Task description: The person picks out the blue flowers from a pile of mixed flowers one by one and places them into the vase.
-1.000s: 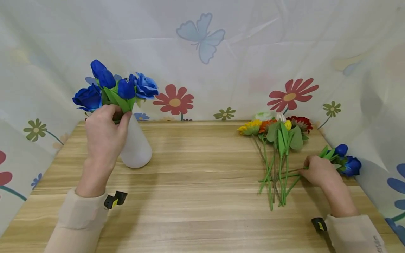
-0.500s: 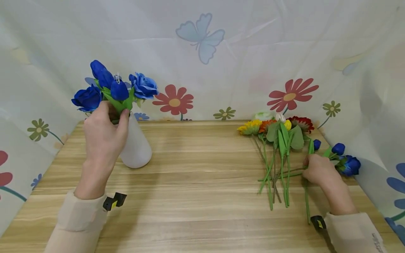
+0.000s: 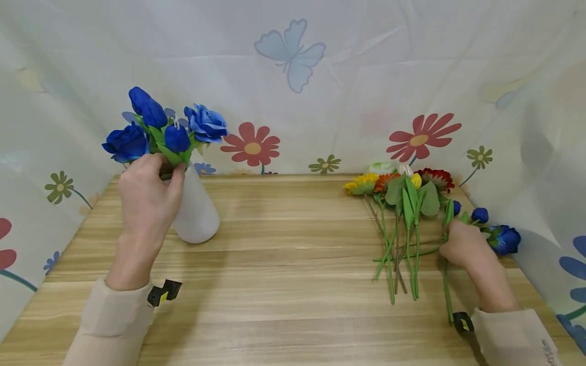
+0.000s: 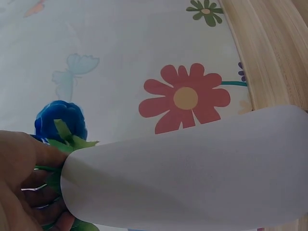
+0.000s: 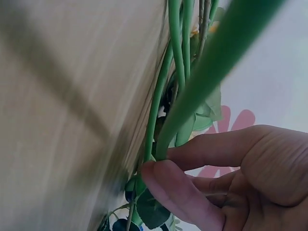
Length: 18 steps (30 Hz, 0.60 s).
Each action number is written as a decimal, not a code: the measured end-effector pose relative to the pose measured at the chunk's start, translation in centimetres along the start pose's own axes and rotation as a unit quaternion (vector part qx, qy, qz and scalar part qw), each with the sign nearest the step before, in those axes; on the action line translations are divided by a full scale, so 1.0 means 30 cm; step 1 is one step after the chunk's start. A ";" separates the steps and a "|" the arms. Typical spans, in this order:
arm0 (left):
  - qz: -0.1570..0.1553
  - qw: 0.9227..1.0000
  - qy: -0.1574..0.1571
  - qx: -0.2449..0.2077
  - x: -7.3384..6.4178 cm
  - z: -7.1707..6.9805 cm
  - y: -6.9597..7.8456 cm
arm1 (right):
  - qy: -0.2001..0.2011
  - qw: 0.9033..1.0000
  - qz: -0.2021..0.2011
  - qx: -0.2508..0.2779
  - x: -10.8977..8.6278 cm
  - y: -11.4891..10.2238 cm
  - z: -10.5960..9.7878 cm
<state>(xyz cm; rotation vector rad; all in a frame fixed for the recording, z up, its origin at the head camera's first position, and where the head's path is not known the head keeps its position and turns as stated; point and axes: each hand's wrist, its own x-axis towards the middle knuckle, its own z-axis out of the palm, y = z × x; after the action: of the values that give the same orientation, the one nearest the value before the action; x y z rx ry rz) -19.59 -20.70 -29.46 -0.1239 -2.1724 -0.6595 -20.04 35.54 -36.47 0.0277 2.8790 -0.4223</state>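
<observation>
At the back left a white vase [image 3: 198,213] stands on the table, holding blue roses [image 3: 125,143] and blue tulips [image 3: 153,113]. My left hand [image 3: 148,195] is at its mouth, thumb and fingers pinching a blue tulip [image 3: 176,139] just under the bloom, among the green leaves. The left wrist view shows the fingers right at the vase's rim. On the right, my right hand [image 3: 469,249] pinches the green stem [image 5: 207,86] of another blue tulip between thumb and fingertips. That tulip's bloom [image 3: 456,207] shows beyond the hand, its stem pointing toward the front.
Next to the right hand lies a pile of loose flowers: a yellow sunflower [image 3: 361,184], an orange flower [image 3: 386,182], a dark red flower [image 3: 436,179] and several green stems [image 3: 415,264]. A blue rose [image 3: 505,240] and tulip [image 3: 479,215] lie at the right edge. A patterned curtain [image 3: 293,122] encloses the table.
The right hand has pulled a blue tulip out of the pile and turned its stem toward the front. The tulip in the left hand has shifted slightly left and lower at the vase mouth.
</observation>
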 end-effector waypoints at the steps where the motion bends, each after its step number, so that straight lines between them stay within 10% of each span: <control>1: 0.000 1.000 -0.003 0.004 0.000 0.000 0.000 | 0.003 1.000 -0.001 -0.001 -0.002 -0.002 -0.001; 18: 0.002 0.999 -0.034 0.033 -0.005 -0.007 0.000 | 0.004 1.000 -0.011 -0.001 -0.001 -0.008 0.001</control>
<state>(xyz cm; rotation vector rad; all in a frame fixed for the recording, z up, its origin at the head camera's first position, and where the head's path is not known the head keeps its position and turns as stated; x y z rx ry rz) -19.34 -20.77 -29.48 -0.1181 -2.2555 -0.5885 -20.03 35.30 -36.43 -0.0038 2.8911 -0.4248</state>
